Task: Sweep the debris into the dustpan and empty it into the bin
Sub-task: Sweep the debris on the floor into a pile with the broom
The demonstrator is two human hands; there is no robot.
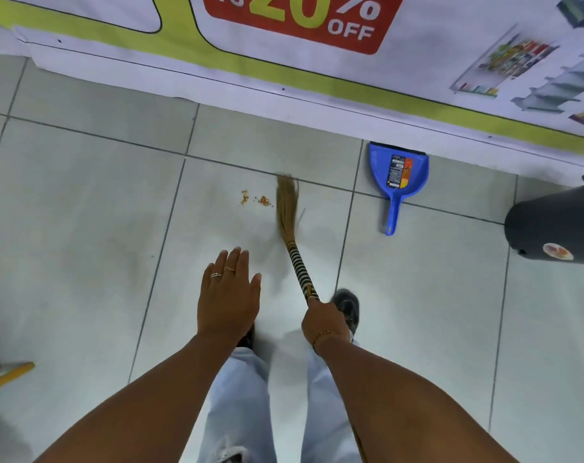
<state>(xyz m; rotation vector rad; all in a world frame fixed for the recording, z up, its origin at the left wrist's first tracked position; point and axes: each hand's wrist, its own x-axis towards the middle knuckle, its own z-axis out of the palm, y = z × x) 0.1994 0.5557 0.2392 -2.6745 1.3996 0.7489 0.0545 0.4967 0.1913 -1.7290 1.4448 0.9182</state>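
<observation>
A straw broom (288, 208) is clasped by its striped handle in the closed right hand (324, 324); its bristles lie just right of the debris (255, 199) on the tiled floor (83, 228). The left hand (229, 295) is held flat, empty. A blue dustpan (399, 182) lies near a dark bin (558, 225).

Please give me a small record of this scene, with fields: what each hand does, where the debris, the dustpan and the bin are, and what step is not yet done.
left hand: open, palm down, holds nothing
right hand: closed around the striped handle of the broom
broom: bristles on the tiled floor, just right of the debris
debris: small orange crumbs in two little heaps
dustpan: blue, flat on the floor by the banner, empty, untouched
bin: dark, at the right edge, partly out of view
not yet done: debris not in dustpan
</observation>
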